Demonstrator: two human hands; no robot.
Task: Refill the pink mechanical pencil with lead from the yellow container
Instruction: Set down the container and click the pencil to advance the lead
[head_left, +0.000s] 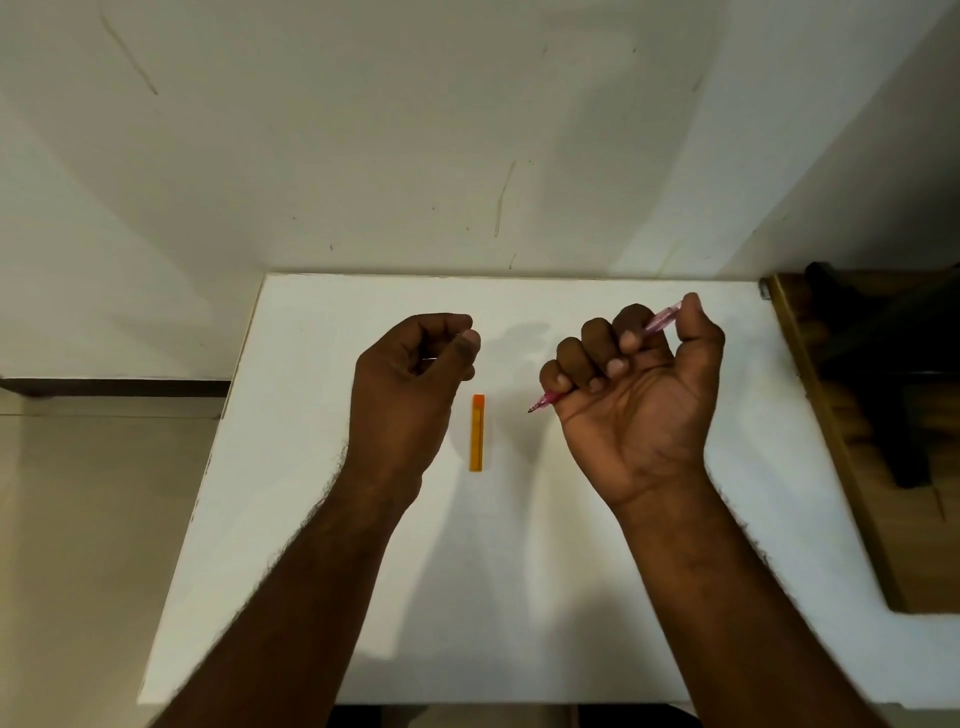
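Observation:
My right hand (636, 384) is closed in a fist around the pink mechanical pencil (657, 322). The pencil's tip pokes out at the lower left of the fist and its back end sticks up by my thumb. My left hand (410, 379) hovers above the table with its fingers curled in; a thin, small item shows between thumb and fingers, too small to identify. The yellow lead container (477, 432) lies flat on the white table (519, 571) between my hands, orange cap pointing away from me. Neither hand touches it.
The table meets a white wall at the back. A wooden surface (852, 467) with a dark object on it borders the table on the right. Tiled floor lies beyond the table's left edge.

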